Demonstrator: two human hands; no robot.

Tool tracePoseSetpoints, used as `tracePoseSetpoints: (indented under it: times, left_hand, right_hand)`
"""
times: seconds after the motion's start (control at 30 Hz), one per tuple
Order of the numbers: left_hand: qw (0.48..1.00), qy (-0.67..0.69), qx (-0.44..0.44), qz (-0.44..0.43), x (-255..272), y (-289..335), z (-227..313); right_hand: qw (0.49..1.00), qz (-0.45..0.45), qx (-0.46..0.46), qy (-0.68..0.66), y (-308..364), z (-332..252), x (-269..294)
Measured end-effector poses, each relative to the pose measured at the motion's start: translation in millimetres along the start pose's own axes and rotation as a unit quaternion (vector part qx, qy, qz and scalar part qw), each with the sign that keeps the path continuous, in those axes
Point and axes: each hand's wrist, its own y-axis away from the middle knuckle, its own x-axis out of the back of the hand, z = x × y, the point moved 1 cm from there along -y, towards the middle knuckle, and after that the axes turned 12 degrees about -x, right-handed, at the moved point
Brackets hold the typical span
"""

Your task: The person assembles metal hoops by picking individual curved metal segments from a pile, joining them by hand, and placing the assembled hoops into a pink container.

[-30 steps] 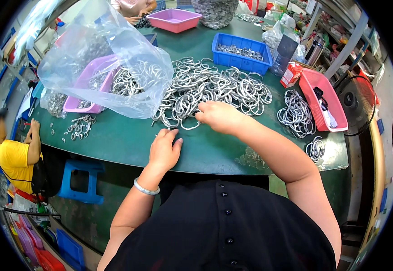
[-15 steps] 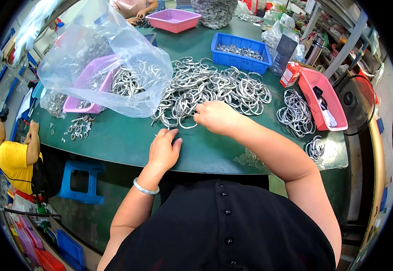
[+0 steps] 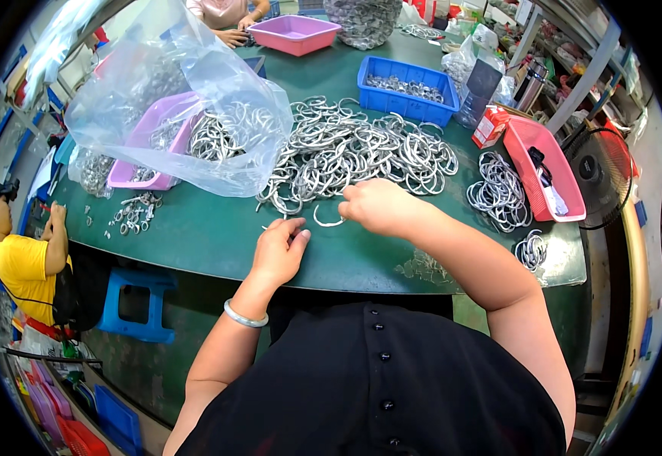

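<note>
Silver C-shaped ring (image 3: pixel 328 225) now lies clear of the heap (image 3: pixel 369 156), near side; earlier against it. One piece thus singled out. Right hand (image 3: pixel 380 207): narrow grip, apparently on its right end. Left hand (image 3: pixel 276 252) on worktop (image 3: pixel 338 262); cannot tell what its grip holds.

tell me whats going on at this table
This is bare-handed work at a green table. The right hand seems to pinch one curved silver piece, just in front of a big pile of similar pieces. The left hand is near the table's front edge; whether it holds anything is unclear. A blue tray of small metal parts stands behind the pile, and a person in yellow is off left.
</note>
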Motion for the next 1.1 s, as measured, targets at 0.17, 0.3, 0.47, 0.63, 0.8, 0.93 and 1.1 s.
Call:
tracePoseSetpoints:
  times: [0.17,0.3,0.47,0.63,0.8,0.93,1.1]
  left_hand:
    - [0.923,0.341,0.178,-0.016,-1.2,2.3,12.6]
    - [0.887,0.433,0.159,0.021,0.5,6.0,28.6]
    - [0.873,0.470,0.129,0.026,2.3,5.9,43.1]
    - [0.849,0.510,0.135,0.008,5.0,4.8,53.1]
    - [0.839,0.527,0.134,-0.010,5.7,4.5,62.3]
    - [0.835,0.534,0.134,-0.019,4.1,3.2,65.8]
    - [0.833,0.537,0.131,-0.024,1.0,2.6,67.0]
  right_hand:
    - [0.995,0.097,0.011,-0.030,24.4,-7.6,-2.6]
    - [0.979,0.192,-0.011,-0.060,40.8,-20.2,-4.2]
    - [0.915,0.261,-0.083,-0.296,56.6,-26.2,-2.7]
    - [0.826,0.226,-0.136,-0.498,69.4,-23.5,-5.1]
    - [0.754,0.181,-0.155,-0.612,76.9,-20.2,-10.7]
    - [0.688,0.168,-0.170,-0.686,79.4,-20.4,-14.3]
    - [0.589,0.144,-0.182,-0.774,82.1,-21.4,-22.6]
